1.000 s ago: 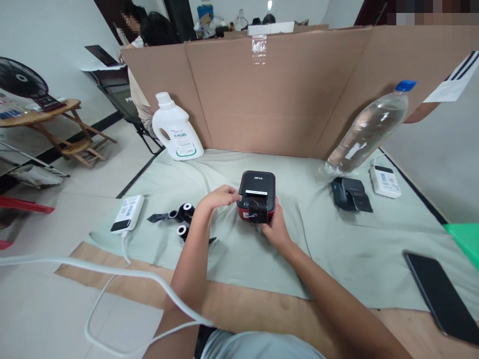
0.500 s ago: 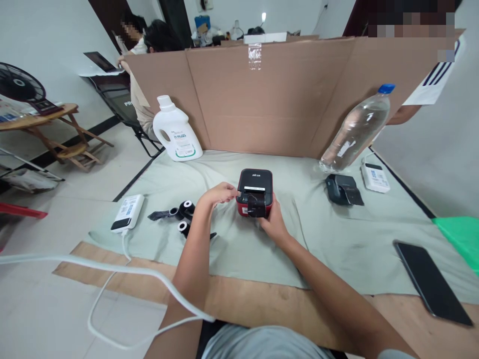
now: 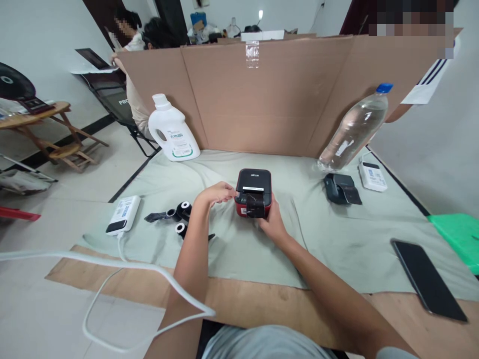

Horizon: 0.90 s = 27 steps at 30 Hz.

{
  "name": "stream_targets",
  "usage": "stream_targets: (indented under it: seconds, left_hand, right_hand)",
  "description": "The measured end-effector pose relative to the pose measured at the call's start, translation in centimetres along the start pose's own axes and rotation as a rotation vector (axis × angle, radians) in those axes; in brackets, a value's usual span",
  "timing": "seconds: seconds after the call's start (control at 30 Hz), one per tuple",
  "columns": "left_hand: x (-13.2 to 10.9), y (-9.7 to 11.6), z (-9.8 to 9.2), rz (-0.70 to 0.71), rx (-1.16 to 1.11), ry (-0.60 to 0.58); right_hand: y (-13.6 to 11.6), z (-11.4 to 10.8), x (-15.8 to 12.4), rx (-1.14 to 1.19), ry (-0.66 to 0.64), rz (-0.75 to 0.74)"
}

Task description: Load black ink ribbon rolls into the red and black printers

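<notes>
A black-and-red label printer [image 3: 254,179] rests on the pale green cloth in front of me, a dark strip [image 3: 256,205] hanging from its front slot. My right hand [image 3: 272,222] wraps its lower right side, the fingers partly hidden behind it. At the printer's left edge, the pinched fingertips of my left hand [image 3: 221,193] grip its side; whether they also hold something small, I cannot make out. Left of my forearm lie black rolls [image 3: 183,211] with white cores, one with a loose dark tail.
A cardboard panel [image 3: 254,99] stands behind the cloth, with a white jug [image 3: 174,130] and a leaning water bottle [image 3: 355,130] against it. A small black printer [image 3: 340,189], power banks [image 3: 123,215] and a phone [image 3: 428,279] lie around. A white cable [image 3: 149,266] crosses at left. People are beyond.
The whole view has shifted slightly, so things sit a little further left. Both hands keep their places on the label printer, with no clear movement.
</notes>
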<state>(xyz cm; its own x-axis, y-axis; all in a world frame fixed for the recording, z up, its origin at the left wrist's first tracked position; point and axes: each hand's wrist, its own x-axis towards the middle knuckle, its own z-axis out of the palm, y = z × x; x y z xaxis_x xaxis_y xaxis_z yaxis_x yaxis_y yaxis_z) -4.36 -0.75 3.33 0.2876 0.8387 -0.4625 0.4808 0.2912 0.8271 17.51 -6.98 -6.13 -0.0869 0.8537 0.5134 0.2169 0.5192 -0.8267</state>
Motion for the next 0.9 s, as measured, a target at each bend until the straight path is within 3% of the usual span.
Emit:
stream_targets:
  seconds: [0.3,0.6,0.9]
  left_hand:
    - [-0.2,0.3,0.1,0.02,0.04,-0.014]
    - [0.3,-0.4,-0.1,0.043,0.062,-0.009]
    - [-0.4,-0.3,-0.1,0.153,0.052,0.002]
  right_hand:
    - [0.1,0.0,-0.1,-0.019,-0.01,-0.004]
    - [1.7,0.0,-0.8,-0.112,0.007,0.051]
    - [2.0,-0.2,-0.7,-0.072,-0.016,0.047]
